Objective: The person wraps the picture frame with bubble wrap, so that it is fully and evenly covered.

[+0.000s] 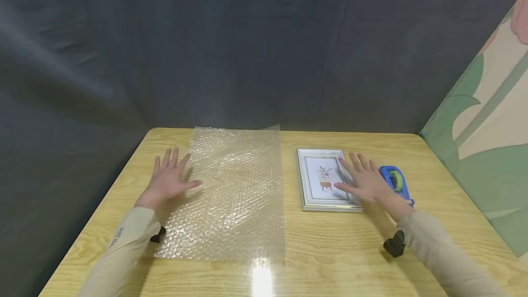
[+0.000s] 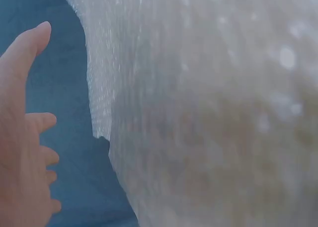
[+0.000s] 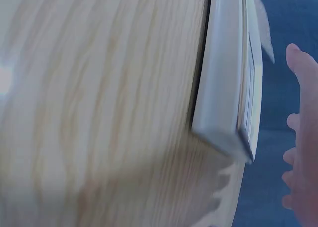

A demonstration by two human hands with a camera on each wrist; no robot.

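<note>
A sheet of clear bubble wrap (image 1: 235, 196) lies spread flat on the left half of the table. My left hand (image 1: 168, 181), fingers spread, is over its left edge and holds nothing. To the right lies a white picture frame (image 1: 303, 182) with a drawing of a potted plant facing up. My right hand (image 1: 365, 181) hovers with spread fingers over the frame's right side, hiding part of it. In the right wrist view a gap shows between that hand (image 3: 305, 137) and the frame (image 3: 223, 73). Just right of this hand sits a blue tape dispenser (image 1: 396, 180), partly covered by the wrist.
The wooden table (image 1: 330, 251) has a dark curtain (image 1: 264, 49) behind it and along its left. A wall with a leaf pattern (image 1: 486, 118) borders the right side. The bubble wrap reaches the table's far edge.
</note>
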